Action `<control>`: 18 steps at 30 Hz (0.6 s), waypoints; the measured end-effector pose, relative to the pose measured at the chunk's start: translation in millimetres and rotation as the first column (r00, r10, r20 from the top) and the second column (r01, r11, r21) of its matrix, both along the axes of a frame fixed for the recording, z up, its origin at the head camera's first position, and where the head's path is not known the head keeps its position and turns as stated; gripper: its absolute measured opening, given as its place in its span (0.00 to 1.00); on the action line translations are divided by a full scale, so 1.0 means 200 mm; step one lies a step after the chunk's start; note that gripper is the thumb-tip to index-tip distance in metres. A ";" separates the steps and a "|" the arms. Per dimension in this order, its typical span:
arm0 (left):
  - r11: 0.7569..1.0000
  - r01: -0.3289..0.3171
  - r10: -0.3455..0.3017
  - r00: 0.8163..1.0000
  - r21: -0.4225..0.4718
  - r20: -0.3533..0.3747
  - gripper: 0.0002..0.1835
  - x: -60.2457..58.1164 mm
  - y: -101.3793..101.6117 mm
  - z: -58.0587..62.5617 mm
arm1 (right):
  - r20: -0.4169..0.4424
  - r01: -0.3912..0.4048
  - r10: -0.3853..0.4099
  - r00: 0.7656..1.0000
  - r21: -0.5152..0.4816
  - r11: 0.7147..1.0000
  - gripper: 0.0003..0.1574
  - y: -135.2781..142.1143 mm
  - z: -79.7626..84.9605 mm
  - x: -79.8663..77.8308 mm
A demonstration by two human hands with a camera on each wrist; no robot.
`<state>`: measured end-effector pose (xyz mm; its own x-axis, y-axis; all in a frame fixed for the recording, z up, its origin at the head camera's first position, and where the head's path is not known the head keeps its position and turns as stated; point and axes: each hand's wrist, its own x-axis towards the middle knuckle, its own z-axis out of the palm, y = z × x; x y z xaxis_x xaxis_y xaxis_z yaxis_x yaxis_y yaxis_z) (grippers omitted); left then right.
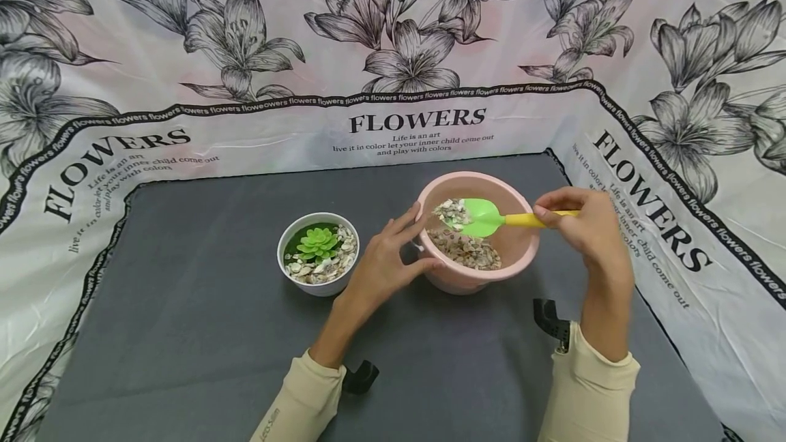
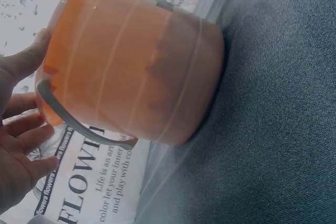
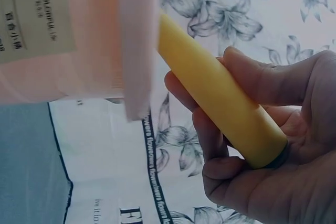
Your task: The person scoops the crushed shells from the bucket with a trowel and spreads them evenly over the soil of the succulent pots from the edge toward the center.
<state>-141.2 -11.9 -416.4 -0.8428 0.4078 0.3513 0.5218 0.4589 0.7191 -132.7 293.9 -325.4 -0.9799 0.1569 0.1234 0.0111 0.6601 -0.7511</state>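
Observation:
A pink bucket (image 1: 522, 261) stands on the grey tabletop with pebbles or shell chips (image 1: 469, 251) at its bottom. My left hand (image 1: 383, 258) holds the bucket's left rim, thumb toward the front and fingers further back. In the left wrist view the bucket's grey handle (image 2: 79, 124) hangs down beside that hand's fingers. My right hand (image 1: 580, 220) grips the yellow handle (image 3: 226, 93) of a small toy shovel. The shovel's green blade (image 1: 485, 218) is over the bucket's opening, carrying a heap of pale chips (image 1: 453, 211) at its tip.
Left of the bucket, close to my left forearm, stands a white pot (image 1: 310, 288) with a green succulent (image 1: 317, 244) and pale chips. A flower-printed cloth (image 1: 417, 131) walls the table at the back and both sides.

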 end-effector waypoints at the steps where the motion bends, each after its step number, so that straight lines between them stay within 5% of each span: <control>1: 1.000 -0.001 0.001 1.000 -0.005 0.001 0.43 0.00 0.00 0.00 | -0.005 0.001 -0.001 1.000 -0.001 1.000 0.11 0.00 0.01 0.01; 5: 0.999 0.001 -0.001 1.000 -0.034 0.020 0.44 0.01 -0.01 0.01 | -0.034 0.008 -0.009 0.999 -0.024 1.000 0.04 -0.01 0.05 0.03; 10: 0.998 0.006 -0.004 0.999 -0.065 0.036 0.45 0.03 -0.04 0.03 | -0.075 -0.010 0.004 0.997 -0.078 0.997 0.16 -0.05 0.10 0.06; 18: 0.992 -0.125 0.124 0.991 -0.025 -0.040 0.42 0.04 -0.22 0.05 | -0.122 -0.094 0.076 0.990 -0.148 0.984 0.12 -0.19 0.14 0.03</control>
<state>-133.8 -56.0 -406.6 -0.8738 0.3104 0.3743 0.4862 0.5415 0.6859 -126.7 255.5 -297.6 -0.9709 0.0998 0.2177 -0.1329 0.5319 -0.8363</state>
